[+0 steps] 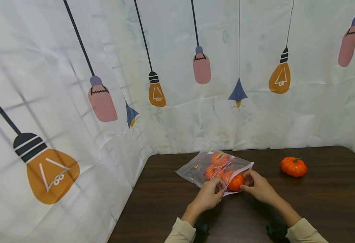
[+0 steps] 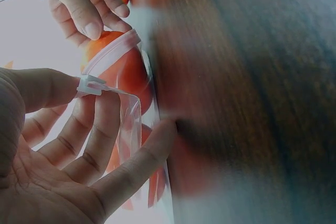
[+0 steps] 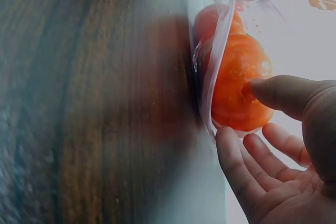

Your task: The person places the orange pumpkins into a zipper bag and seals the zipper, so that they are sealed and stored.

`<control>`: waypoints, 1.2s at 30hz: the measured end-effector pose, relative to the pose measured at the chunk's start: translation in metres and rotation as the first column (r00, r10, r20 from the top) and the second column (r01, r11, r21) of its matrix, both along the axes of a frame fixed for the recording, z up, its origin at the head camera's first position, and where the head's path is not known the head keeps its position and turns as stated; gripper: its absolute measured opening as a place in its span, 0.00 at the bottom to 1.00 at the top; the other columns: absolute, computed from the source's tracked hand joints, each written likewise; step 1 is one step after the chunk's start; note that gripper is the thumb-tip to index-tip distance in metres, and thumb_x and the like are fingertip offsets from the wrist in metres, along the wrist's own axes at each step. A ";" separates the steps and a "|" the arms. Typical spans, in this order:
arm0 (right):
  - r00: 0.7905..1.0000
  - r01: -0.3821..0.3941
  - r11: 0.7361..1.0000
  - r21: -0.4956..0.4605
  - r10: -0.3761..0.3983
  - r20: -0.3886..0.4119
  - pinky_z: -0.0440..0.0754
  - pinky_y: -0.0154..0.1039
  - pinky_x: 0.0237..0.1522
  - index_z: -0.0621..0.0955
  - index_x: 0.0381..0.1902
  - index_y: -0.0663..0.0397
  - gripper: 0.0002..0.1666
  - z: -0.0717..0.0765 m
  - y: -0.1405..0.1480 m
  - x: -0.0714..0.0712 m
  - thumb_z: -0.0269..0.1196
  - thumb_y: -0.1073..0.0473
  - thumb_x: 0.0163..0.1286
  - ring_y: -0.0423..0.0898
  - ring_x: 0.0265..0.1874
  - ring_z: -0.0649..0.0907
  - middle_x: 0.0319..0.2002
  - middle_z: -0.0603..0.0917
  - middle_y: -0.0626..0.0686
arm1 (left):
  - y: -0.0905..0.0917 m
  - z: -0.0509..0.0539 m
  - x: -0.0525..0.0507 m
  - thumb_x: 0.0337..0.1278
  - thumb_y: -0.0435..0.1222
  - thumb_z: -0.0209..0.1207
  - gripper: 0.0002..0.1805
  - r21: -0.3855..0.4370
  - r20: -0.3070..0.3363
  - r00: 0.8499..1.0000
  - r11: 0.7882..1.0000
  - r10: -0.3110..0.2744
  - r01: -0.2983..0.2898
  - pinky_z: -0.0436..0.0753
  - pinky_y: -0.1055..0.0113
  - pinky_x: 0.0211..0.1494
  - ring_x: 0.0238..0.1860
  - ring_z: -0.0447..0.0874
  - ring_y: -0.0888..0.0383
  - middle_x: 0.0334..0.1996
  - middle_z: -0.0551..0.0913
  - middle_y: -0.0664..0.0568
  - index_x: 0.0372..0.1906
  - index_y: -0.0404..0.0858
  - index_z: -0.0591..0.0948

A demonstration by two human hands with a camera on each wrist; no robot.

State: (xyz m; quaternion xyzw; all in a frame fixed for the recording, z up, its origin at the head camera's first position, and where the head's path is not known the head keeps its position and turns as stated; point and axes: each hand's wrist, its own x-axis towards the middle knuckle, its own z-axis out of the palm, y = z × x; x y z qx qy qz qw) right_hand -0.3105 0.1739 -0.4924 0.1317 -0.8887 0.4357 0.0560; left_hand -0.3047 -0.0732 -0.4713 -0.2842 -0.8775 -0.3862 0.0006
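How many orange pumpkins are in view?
4 visible: a loose pumpkin on the table, a front pumpkin at the mouth of the bag; deeper inside, a left pumpkin and a far pumpkin. Others may be hidden.

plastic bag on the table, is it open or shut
Open: the bag gapes at its mouth, where an orange pumpkin shows uncovered.

We've got a white cloth [image 1: 180, 131] along the far and left sides of the dark wood-grain table [image 1: 153, 209]. Printed on it we count three orange bulbs [image 1: 51, 179], three pink lamps [image 1: 201, 69], three blue shades [image 1: 237, 91], one cut off at the head view's right edge.
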 end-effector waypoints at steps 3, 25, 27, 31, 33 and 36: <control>1.000 -0.001 1.000 0.004 0.001 -0.004 0.81 0.34 0.38 0.77 0.51 0.62 0.24 0.000 -0.002 0.001 0.73 0.57 0.63 0.43 0.38 0.83 0.42 0.84 0.55 | 0.000 0.000 0.000 0.65 0.30 0.62 0.04 0.001 0.002 1.000 1.000 -0.002 0.002 0.73 0.77 0.28 0.22 0.70 0.73 0.25 0.78 0.58 0.40 0.41 0.79; 0.971 -0.230 0.973 0.025 0.232 -0.053 0.80 0.34 0.38 0.78 0.59 0.55 0.23 -0.002 -0.012 0.001 0.67 0.55 0.70 0.41 0.41 0.83 0.53 0.84 0.58 | 0.001 -0.001 -0.001 0.65 0.30 0.61 0.03 -0.008 -0.013 1.000 1.000 -0.009 0.008 0.73 0.78 0.29 0.23 0.70 0.74 0.25 0.79 0.58 0.40 0.40 0.79; 0.964 -0.259 0.966 0.020 0.259 -0.062 0.80 0.34 0.38 0.77 0.59 0.56 0.23 -0.003 -0.014 0.002 0.67 0.55 0.71 0.42 0.42 0.83 0.53 0.83 0.60 | 0.001 -0.001 -0.001 0.65 0.30 0.61 0.03 -0.008 -0.019 1.000 1.000 -0.009 0.009 0.73 0.78 0.29 0.23 0.70 0.75 0.25 0.80 0.58 0.40 0.40 0.79; 0.952 -0.299 0.954 0.002 0.298 -0.075 0.80 0.34 0.39 0.76 0.60 0.59 0.25 -0.005 -0.017 0.002 0.68 0.56 0.70 0.46 0.44 0.83 0.55 0.81 0.62 | 0.001 -0.001 -0.001 0.64 0.29 0.61 0.04 -0.005 -0.028 1.000 1.000 -0.008 0.008 0.73 0.79 0.30 0.24 0.71 0.75 0.25 0.80 0.58 0.40 0.40 0.80; 0.946 -0.312 0.950 0.003 0.311 -0.087 0.81 0.35 0.41 0.76 0.61 0.59 0.25 -0.005 -0.018 0.001 0.68 0.56 0.70 0.49 0.45 0.83 0.56 0.81 0.62 | 0.001 -0.001 -0.001 0.64 0.29 0.61 0.04 -0.004 -0.028 1.000 1.000 -0.008 0.008 0.73 0.79 0.29 0.24 0.71 0.75 0.25 0.80 0.58 0.40 0.40 0.79; 0.940 -0.329 0.944 0.014 0.328 -0.094 0.82 0.37 0.44 0.76 0.61 0.58 0.25 -0.006 -0.018 0.000 0.67 0.55 0.70 0.55 0.48 0.83 0.57 0.80 0.61 | 0.001 0.000 -0.001 0.64 0.29 0.61 0.04 0.001 -0.020 1.000 1.000 -0.010 0.010 0.73 0.79 0.29 0.24 0.71 0.75 0.25 0.80 0.58 0.40 0.40 0.79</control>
